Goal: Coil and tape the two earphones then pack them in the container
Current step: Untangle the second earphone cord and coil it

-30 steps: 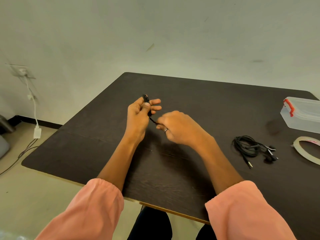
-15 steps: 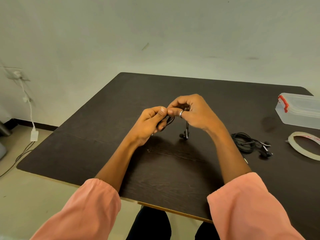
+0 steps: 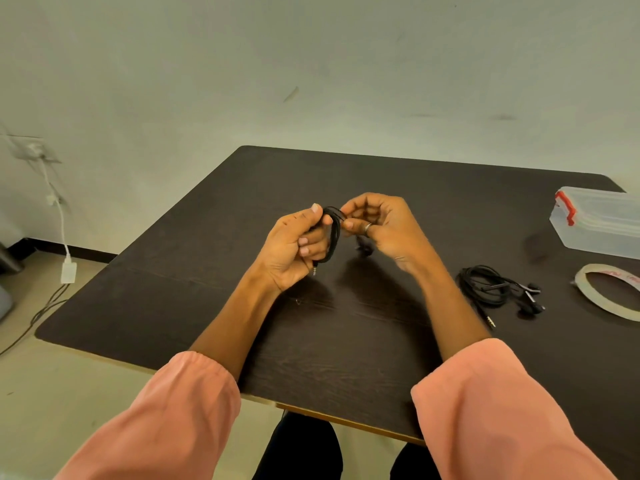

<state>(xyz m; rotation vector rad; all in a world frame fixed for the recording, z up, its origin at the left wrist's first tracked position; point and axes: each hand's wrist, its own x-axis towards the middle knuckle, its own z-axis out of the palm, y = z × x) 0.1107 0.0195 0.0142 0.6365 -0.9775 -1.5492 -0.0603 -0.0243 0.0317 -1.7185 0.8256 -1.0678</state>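
The left hand (image 3: 294, 247) was curled round a bundle of black loops, the first earphone (image 3: 331, 237), thumb on top and fingers tucked beneath so the turns could not spring apart; its plug hung free just under the palm. The right hand (image 3: 377, 223), a ring on one finger, pinched the cord at the top of that bundle, and I judged it was feeding the last length round, with the earbuds dangling in shadow below it. Both were held up off the bench (image 3: 346, 341), probably so the cord could pass round without dragging.

To the right lay the second earphone (image 3: 491, 289), loosely gathered with its buds and plug trailing out, not yet taped, near enough to be taken up next. Beyond it, near the right-hand edge, sat the tape roll (image 3: 602, 299) flat on the bench, and behind that the clear container (image 3: 602, 223) with its red clasp, lid seemingly on. Nothing looked packed yet; the job seemed at an early stage.
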